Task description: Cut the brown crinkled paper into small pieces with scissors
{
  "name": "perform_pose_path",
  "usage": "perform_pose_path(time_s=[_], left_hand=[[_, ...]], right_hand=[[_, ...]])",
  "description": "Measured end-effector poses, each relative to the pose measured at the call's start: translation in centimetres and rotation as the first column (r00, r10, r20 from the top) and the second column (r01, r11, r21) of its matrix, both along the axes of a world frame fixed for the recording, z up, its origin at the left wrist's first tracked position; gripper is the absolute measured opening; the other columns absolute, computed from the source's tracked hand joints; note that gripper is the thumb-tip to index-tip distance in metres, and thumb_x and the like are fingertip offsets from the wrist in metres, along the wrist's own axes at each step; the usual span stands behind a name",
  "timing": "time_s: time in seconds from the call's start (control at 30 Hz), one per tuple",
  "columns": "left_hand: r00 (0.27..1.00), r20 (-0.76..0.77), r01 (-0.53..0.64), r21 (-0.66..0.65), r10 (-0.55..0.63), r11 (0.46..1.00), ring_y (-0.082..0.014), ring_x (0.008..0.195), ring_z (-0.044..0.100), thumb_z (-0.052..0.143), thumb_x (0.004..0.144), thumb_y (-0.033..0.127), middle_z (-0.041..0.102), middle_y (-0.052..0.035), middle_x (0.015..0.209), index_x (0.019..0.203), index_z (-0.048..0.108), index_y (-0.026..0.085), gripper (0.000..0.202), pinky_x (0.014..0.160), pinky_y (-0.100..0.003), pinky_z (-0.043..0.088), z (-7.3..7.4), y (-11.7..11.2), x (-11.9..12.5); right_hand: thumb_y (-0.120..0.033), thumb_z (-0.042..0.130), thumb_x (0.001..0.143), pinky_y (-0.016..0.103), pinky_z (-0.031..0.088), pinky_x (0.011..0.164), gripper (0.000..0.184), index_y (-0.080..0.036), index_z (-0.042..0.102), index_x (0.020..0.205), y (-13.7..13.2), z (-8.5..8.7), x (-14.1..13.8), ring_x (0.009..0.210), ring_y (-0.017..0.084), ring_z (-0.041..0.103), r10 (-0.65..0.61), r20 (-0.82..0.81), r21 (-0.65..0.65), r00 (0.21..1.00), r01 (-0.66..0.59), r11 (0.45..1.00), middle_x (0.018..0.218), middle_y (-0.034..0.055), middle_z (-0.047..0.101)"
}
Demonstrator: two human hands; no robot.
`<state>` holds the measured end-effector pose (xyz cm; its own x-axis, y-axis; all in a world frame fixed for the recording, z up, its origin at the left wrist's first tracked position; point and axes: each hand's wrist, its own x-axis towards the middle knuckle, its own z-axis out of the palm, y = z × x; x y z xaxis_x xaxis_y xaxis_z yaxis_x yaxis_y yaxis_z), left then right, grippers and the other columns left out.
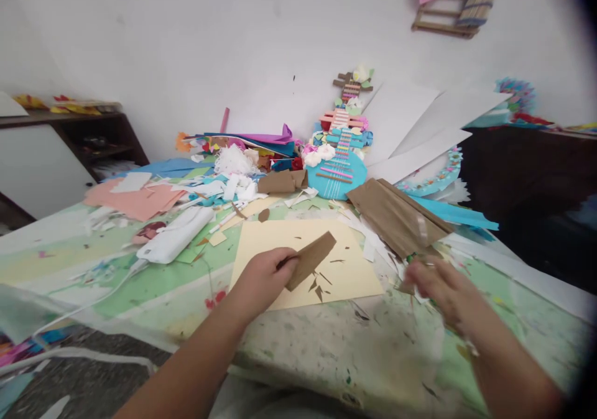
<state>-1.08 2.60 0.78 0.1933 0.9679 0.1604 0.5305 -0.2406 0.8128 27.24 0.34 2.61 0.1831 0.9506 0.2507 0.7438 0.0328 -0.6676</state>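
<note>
My left hand (268, 276) pinches a folded piece of brown paper (311, 260) between thumb and fingers, over a cream sheet of paper (261, 235). Small brown paper scraps (319, 291) lie on that sheet under the piece. To the right, my right hand (441, 291) is smeared by motion, its fingers curled. Something with green and pale parts shows at its fingers, too blurred to name. Just beyond it lies a stack of folded brown paper (396, 214).
A blue paper guitar (336, 173) with paper flowers leans against the wall. A white power strip (177, 235) with a cable lies on the left, near peach paper (137, 198). White and coloured scraps pile up behind. Large white sheets (415, 127) stand at the back right.
</note>
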Motion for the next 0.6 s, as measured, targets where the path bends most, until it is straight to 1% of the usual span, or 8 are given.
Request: perform_pose_path(time_s=[0.1, 0.2, 0.27, 0.3, 0.4, 0.5, 0.53, 0.6], left_hand=[[0.991, 0.12, -0.052, 0.005, 0.051, 0.999, -0.0157, 0.066, 0.053, 0.041, 0.074, 0.028, 0.06, -0.0003, 0.072, 0.085, 0.058, 0.021, 0.021, 0.056, -0.024, 0.037, -0.2, -0.2, 0.3], [0.94, 0.086, -0.337, 0.119, 0.329, 0.934, -0.0151, 0.063, 0.052, 0.045, 0.072, 0.026, 0.058, 0.0003, 0.07, 0.079, 0.056, 0.021, 0.015, 0.059, -0.026, 0.037, -1.2, -0.3, -1.3], [0.868, 0.223, -0.457, 0.011, 0.444, 0.889, -0.0147, 0.061, 0.052, 0.047, 0.07, 0.027, 0.056, 0.0006, 0.065, 0.076, 0.053, 0.019, 0.011, 0.058, -0.026, 0.039, -1.8, 0.0, -2.9], [0.821, 0.358, -0.436, -0.111, 0.445, 0.893, -0.0147, 0.062, 0.053, 0.047, 0.07, 0.026, 0.056, 0.0, 0.065, 0.076, 0.052, 0.018, 0.011, 0.059, -0.027, 0.041, -2.2, 0.1, -3.6], [0.552, 0.683, -0.207, -0.444, 0.479, 0.872, -0.0152, 0.067, 0.058, 0.046, 0.069, 0.015, 0.06, -0.0046, 0.07, 0.081, 0.049, 0.015, 0.012, 0.063, -0.029, 0.046, -2.8, 0.7, -4.9], [0.38, 0.772, -0.098, -0.514, 0.509, 0.852, -0.0149, 0.067, 0.06, 0.045, 0.07, 0.009, 0.061, -0.0077, 0.07, 0.081, 0.05, 0.013, 0.013, 0.061, -0.028, 0.048, -3.1, 1.1, -5.1], [0.351, 0.782, -0.095, -0.519, 0.516, 0.85, -0.0147, 0.065, 0.06, 0.044, 0.07, 0.009, 0.061, -0.0079, 0.069, 0.081, 0.05, 0.013, 0.013, 0.059, -0.027, 0.049, -3.2, 1.1, -5.1], [0.321, 0.784, -0.095, -0.532, 0.532, 0.841, -0.0143, 0.063, 0.06, 0.043, 0.072, 0.009, 0.06, -0.0078, 0.069, 0.082, 0.049, 0.013, 0.013, 0.057, -0.027, 0.049, -3.2, 1.1, -5.0]], right_hand=[[-0.049, 0.043, 0.07, 0.029, 0.039, 0.052, 0.029, -0.021, 0.046, 0.069, 1.7, 0.0, -7.0, 0.058, 0.016, 0.05, 0.237, -0.046, -0.118, 0.971, -0.24, 0.963, 0.062, 0.0002, 0.052], [-0.047, 0.048, 0.068, 0.029, 0.038, 0.056, 0.028, -0.019, 0.046, 0.071, 3.1, -1.5, -9.9, 0.062, 0.016, 0.051, 0.303, -0.042, -0.173, 0.952, -0.305, 0.936, 0.067, 0.0012, 0.054], [-0.044, 0.053, 0.066, 0.029, 0.038, 0.058, 0.027, -0.019, 0.048, 0.075, 3.5, -2.6, -11.0, 0.066, 0.016, 0.052, 0.427, -0.139, -0.189, 0.894, -0.447, 0.874, 0.072, 0.002, 0.057], [-0.042, 0.056, 0.064, 0.029, 0.039, 0.061, 0.026, -0.019, 0.049, 0.077, 3.5, -3.0, -11.6, 0.069, 0.016, 0.053, 0.488, -0.204, -0.175, 0.849, -0.522, 0.835, 0.076, 0.0026, 0.058], [-0.043, 0.053, 0.066, 0.032, 0.039, 0.073, 0.027, -0.02, 0.051, 0.08, 3.5, -3.8, -14.0, 0.085, 0.018, 0.053, 0.563, -0.506, -0.059, 0.654, -0.677, 0.734, 0.091, 0.0052, 0.059], [-0.051, 0.032, 0.075, 0.034, 0.039, 0.079, 0.033, -0.021, 0.047, 0.079, 4.2, -4.4, -16.7, 0.096, 0.018, 0.052, 0.454, -0.79, 0.067, 0.411, -0.679, 0.731, 0.101, 0.0072, 0.059], [-0.05, 0.027, 0.077, 0.033, 0.04, 0.079, 0.035, -0.021, 0.046, 0.077, 4.7, -4.6, -17.2, 0.098, 0.018, 0.052, 0.434, -0.806, 0.082, 0.402, -0.651, 0.755, 0.103, 0.0078, 0.059], [-0.049, 0.02, 0.078, 0.033, 0.041, 0.078, 0.038, -0.02, 0.044, 0.073, 5.7, -5.1, -17.6, 0.1, 0.018, 0.052, 0.423, -0.778, 0.08, 0.465, -0.594, 0.8, 0.103, 0.0096, 0.059]])
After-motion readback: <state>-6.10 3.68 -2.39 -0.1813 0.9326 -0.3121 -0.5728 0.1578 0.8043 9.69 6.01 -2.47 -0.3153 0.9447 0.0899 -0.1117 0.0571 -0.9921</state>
